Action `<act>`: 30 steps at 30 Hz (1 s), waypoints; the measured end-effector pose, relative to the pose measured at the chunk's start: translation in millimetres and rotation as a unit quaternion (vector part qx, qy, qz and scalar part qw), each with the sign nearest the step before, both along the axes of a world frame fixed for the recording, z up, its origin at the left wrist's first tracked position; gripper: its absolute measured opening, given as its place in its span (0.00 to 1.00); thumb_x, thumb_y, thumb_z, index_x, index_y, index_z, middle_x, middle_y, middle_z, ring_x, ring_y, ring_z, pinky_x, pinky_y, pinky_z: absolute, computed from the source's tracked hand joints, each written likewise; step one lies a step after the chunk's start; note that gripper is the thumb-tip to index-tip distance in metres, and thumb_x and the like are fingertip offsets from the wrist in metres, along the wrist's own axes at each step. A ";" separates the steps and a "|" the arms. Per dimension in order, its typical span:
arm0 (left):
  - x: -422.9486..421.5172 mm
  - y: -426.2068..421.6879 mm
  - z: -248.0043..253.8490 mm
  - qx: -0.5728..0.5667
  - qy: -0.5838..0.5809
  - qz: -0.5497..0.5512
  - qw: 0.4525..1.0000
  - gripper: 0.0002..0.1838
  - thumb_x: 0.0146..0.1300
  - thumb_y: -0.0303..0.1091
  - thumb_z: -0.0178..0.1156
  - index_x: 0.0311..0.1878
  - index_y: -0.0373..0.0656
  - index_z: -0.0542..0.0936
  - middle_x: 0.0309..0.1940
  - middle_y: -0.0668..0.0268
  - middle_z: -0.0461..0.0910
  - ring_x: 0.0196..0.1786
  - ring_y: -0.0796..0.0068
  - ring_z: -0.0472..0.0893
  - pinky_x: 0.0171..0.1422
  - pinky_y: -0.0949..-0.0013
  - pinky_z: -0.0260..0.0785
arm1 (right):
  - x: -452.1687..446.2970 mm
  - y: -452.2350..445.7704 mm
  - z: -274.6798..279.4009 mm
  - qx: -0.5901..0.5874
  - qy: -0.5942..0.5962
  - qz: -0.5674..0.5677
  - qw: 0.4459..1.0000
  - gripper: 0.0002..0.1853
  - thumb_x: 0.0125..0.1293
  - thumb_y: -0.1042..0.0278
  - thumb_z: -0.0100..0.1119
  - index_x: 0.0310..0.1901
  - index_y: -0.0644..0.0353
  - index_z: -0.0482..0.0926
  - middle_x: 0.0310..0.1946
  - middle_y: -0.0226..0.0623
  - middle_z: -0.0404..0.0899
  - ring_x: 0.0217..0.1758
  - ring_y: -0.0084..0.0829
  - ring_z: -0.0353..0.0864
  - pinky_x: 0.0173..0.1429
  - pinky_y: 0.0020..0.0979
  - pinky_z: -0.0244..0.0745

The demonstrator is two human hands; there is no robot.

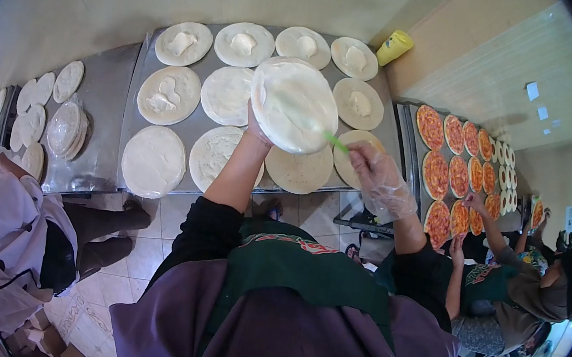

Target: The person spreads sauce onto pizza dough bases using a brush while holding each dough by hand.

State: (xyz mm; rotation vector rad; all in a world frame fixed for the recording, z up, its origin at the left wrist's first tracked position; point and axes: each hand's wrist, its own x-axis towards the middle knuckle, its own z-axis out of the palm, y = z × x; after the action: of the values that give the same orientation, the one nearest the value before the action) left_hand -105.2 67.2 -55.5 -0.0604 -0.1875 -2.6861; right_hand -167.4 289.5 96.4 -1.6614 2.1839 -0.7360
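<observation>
My left hand (258,129) holds up a round pizza base (289,97) from below, tilted above the table, its fingers mostly hidden under it. A white creamy spread coats its top. In a clear plastic glove, my right hand (382,183) grips a green spreader (337,142); its far end is blurred over the coated base. Around my hands lie several more bases on the metal table (194,82). Those in the back row, such as the back-left base (182,43), carry a dollop of white spread. The front-left base (154,161) has a smooth white surface.
A yellow cup (395,47) stands at the back right corner. On the right table, several bases with red topping (435,174) lie near a co-worker's hands (474,203). To the left are wrapped bases (67,129) and a person in a white coat (4,237).
</observation>
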 end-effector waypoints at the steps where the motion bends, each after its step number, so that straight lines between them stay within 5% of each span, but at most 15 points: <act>1: 2.2 0.5 2.8 0.000 0.000 0.002 1.000 0.32 0.66 0.58 0.41 0.65 0.46 0.65 0.59 0.57 0.71 0.60 0.56 0.72 0.64 0.51 0.66 | -4.9 4.0 -10.7 -0.016 -0.024 -0.100 0.995 0.06 0.67 0.68 0.50 0.41 0.59 0.75 0.24 0.47 0.74 0.27 0.46 0.76 0.31 0.39 0.68; 2: 5.3 1.6 9.2 0.016 0.013 0.005 1.000 0.32 0.66 0.57 0.41 0.65 0.46 0.64 0.60 0.58 0.71 0.60 0.57 0.72 0.64 0.52 0.66 | -8.9 7.3 -21.4 -0.032 -0.047 -0.199 0.978 0.07 0.68 0.68 0.49 0.41 0.59 0.74 0.24 0.48 0.74 0.27 0.46 0.76 0.31 0.39 0.68; 6: 7.4 7.7 25.3 0.018 0.036 0.016 0.999 0.31 0.66 0.57 0.41 0.65 0.47 0.65 0.60 0.59 0.71 0.60 0.58 0.72 0.64 0.53 0.66 | -24.5 8.2 -53.3 -0.067 0.018 -0.262 0.963 0.06 0.68 0.68 0.47 0.41 0.59 0.72 0.23 0.50 0.74 0.27 0.47 0.77 0.31 0.40 0.68; 8: 2.9 11.4 28.2 0.013 0.022 0.031 0.999 0.31 0.66 0.56 0.41 0.65 0.46 0.65 0.60 0.58 0.70 0.60 0.56 0.72 0.64 0.52 0.66 | -20.2 5.0 -63.1 -0.073 0.076 -0.203 0.973 0.08 0.69 0.68 0.46 0.43 0.61 0.73 0.21 0.43 0.70 0.22 0.31 0.71 0.28 0.32 0.66; 9: 0.3 12.2 29.9 0.010 0.007 0.047 0.999 0.30 0.66 0.56 0.40 0.64 0.46 0.65 0.60 0.58 0.70 0.60 0.55 0.72 0.64 0.51 0.65 | -15.2 4.1 -64.9 -0.073 0.076 -0.204 0.973 0.08 0.69 0.68 0.46 0.43 0.61 0.73 0.21 0.43 0.70 0.22 0.31 0.71 0.28 0.32 0.66; 12: -8.9 10.3 24.3 0.042 0.124 0.015 0.991 0.29 0.67 0.56 0.40 0.63 0.47 0.66 0.59 0.59 0.71 0.59 0.56 0.72 0.63 0.53 0.67 | 17.4 -1.2 -56.1 -0.070 -0.013 -0.195 0.978 0.07 0.69 0.69 0.47 0.42 0.61 0.73 0.20 0.44 0.71 0.22 0.36 0.73 0.28 0.34 0.67; 14: -11.0 12.5 32.1 0.034 0.039 0.035 0.998 0.29 0.66 0.56 0.41 0.63 0.47 0.66 0.58 0.59 0.71 0.59 0.56 0.72 0.62 0.52 0.67 | 34.5 -2.1 -51.8 -0.020 -0.064 -0.160 0.985 0.04 0.67 0.71 0.48 0.41 0.58 0.71 0.24 0.52 0.72 0.30 0.53 0.76 0.31 0.42 0.68; 17: -13.6 12.9 30.6 0.024 -0.053 0.058 0.997 0.30 0.65 0.58 0.42 0.63 0.48 0.67 0.58 0.59 0.72 0.59 0.56 0.72 0.62 0.51 0.66 | 45.6 -2.4 -54.4 -0.127 -0.021 -0.097 0.987 0.06 0.64 0.75 0.52 0.43 0.60 0.74 0.24 0.47 0.74 0.27 0.47 0.77 0.30 0.37 0.69; 21: -25.8 15.0 4.8 -0.004 -0.141 0.100 0.985 0.34 0.62 0.65 0.40 0.62 0.51 0.66 0.56 0.62 0.72 0.58 0.60 0.72 0.60 0.52 0.68 | 52.8 -0.9 -48.3 -0.109 0.064 -0.079 0.989 0.08 0.63 0.75 0.55 0.44 0.60 0.73 0.26 0.47 0.74 0.28 0.49 0.77 0.31 0.39 0.70; 28: -11.2 16.2 26.3 0.046 -0.054 0.088 0.994 0.33 0.64 0.63 0.41 0.62 0.49 0.66 0.57 0.60 0.72 0.59 0.59 0.72 0.62 0.52 0.66 | 64.1 -9.7 -32.9 -0.089 0.054 -0.069 0.992 0.07 0.64 0.72 0.53 0.44 0.60 0.72 0.27 0.48 0.74 0.29 0.49 0.77 0.30 0.42 0.69; 30: -24.4 13.7 7.9 -0.017 -0.009 0.147 0.989 0.32 0.65 0.62 0.40 0.63 0.50 0.66 0.57 0.62 0.72 0.60 0.60 0.72 0.63 0.54 0.66 | 59.9 -15.4 -27.9 -0.108 0.022 -0.085 0.990 0.06 0.66 0.70 0.51 0.43 0.58 0.72 0.28 0.47 0.74 0.29 0.49 0.77 0.28 0.44 0.69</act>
State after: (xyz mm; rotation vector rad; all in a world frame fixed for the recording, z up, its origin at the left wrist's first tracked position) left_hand -129.5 80.9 -47.6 -0.0169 -0.2286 -2.3911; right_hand -107.5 274.1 68.6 -1.6155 2.3717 -1.0257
